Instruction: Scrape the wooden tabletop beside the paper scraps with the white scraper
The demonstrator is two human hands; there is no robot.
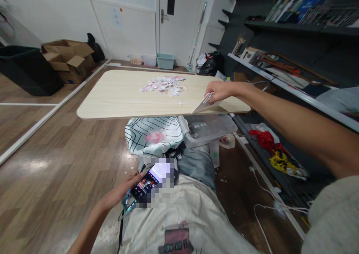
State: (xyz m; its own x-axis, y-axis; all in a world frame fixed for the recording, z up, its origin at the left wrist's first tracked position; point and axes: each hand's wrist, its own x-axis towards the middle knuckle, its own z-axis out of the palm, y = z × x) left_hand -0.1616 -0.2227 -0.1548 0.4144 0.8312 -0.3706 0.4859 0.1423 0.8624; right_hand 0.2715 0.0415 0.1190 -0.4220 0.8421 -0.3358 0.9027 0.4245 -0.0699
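Observation:
My right hand reaches out over the right end of a light wooden table. Its fingers are closed on a sheet of paper whose lower corner rests on the tabletop. A heap of small pink and white paper scraps lies further back on the table, left of that hand. My left hand is down by my lap, wrapped round a phone with a lit screen. A teal lanyard hangs below the phone.
Under the table stand a clear plastic bin and a striped cushion with pink scraps on it. Dark shelves fill the right side, with cables and bags on the floor. Cardboard boxes and a black bin stand at far left.

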